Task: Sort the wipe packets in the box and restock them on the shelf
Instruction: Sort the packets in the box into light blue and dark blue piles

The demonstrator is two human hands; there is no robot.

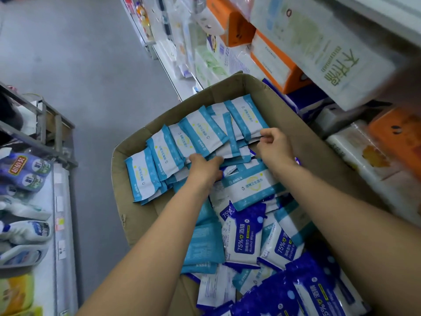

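Sorted: light-blue plastic wipe packets [164, 153] rowed along brown cardboard box [262, 87] far edge.
Left: dark-blue packets [245, 244] jumbled near edge; shelf unstocked.
Grip: left hand [205, 166], right hand [274, 142] clamped on light-blue packets.

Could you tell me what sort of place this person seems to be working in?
Most likely a shop aisle. Stocked shelves of packaged tissue goods line the right side, bottles sit on a shelf with price tags on the left, and a cardboard box full of wipe packets stands in between.
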